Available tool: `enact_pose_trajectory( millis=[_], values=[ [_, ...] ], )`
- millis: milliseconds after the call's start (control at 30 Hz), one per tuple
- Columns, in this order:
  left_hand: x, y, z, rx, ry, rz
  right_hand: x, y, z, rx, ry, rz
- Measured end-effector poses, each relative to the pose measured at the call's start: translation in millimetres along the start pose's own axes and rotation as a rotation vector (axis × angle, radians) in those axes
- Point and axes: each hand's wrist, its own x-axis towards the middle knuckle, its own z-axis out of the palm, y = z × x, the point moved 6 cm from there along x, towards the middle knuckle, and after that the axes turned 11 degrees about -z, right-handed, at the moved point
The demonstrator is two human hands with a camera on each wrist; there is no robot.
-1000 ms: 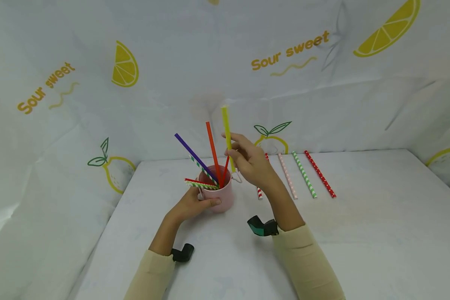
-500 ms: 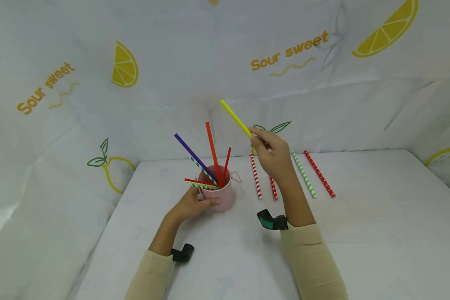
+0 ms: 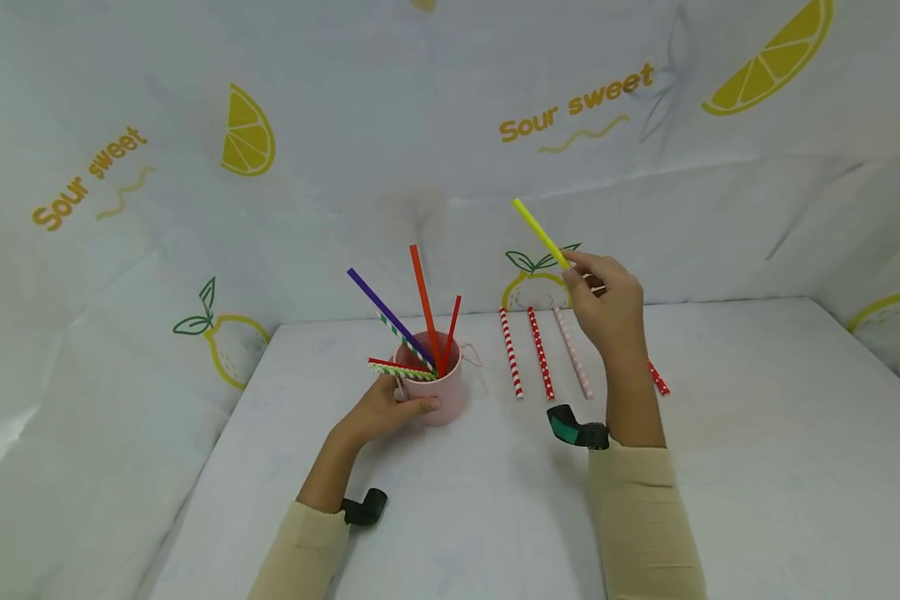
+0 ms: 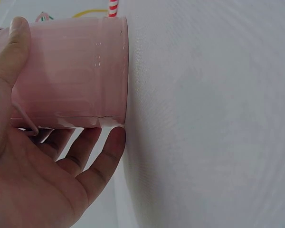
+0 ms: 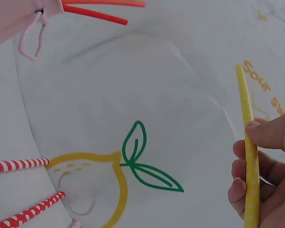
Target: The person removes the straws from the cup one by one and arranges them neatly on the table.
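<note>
My left hand (image 3: 390,410) grips a small pink metal pail (image 3: 450,402) that stands on the table; in the left wrist view its thumb and fingers lie on opposite sides of the pail wall (image 4: 76,71). Inside the pail lean several straws, among them a purple straw (image 3: 378,298), an orange-red straw (image 3: 422,292) and a short red straw (image 3: 452,329). Raised over the table to the right, my right hand (image 3: 609,304) pinches a yellow straw (image 3: 542,233), its upper end pointing up and left. White dots show on this yellow straw (image 5: 248,102) in the right wrist view.
Right of the pail lie a red-and-white striped straw (image 3: 512,354), a red dotted straw (image 3: 540,350) and a pale pink straw (image 3: 573,354). Another red dotted straw (image 3: 657,379) is partly covered by my right forearm. A printed white backdrop (image 3: 345,208) rises behind the table.
My right hand has carried the yellow straw away from above the pail, to the right. Its forearm now covers the green striped straw. My left hand and the pail have stayed put.
</note>
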Motion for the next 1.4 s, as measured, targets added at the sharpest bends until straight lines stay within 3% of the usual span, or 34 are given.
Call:
enact_pose_trajectory(
  millis=[100, 200, 333, 500, 767, 1067, 1300, 1400],
  values=[
    [2.0, -2.6, 0.0, -0.001, -0.002, -0.002, -1.7, 9.2, -12.4, -0.03, 0.044, 0.048],
    [10.5, -15.1, -0.1, 0.003, 0.008, -0.009, -3.6, 18.0, -23.1, -0.055, 0.078, 0.105],
    [21.8, -32.7, -0.6, 0.009, 0.023, -0.017, -7.3, 29.9, -34.6, -0.148, 0.091, 0.192],
    [24.8, -37.3, -1.9, 0.017, 0.026, 0.006, -14.8, 47.9, -47.9, -0.235, 0.071, 0.32],
    [22.0, -36.3, -2.1, 0.019, 0.03, -0.001, -26.7, 76.5, -63.3, -0.298, 0.032, 0.477],
    [21.3, -30.0, 0.9, 0.008, 0.013, 0.026, -39.0, 107.6, -69.8, -0.295, 0.04, 0.631],
    [2.7, -2.2, 0.7, -0.002, -0.018, 0.039, -51.0, 127.4, -68.2, -0.261, -0.004, 0.76],
    [-0.3, 1.8, 0.8, -0.002, -0.022, 0.045, -55.4, 134.6, -66.3, -0.257, -0.021, 0.794]
  ],
)
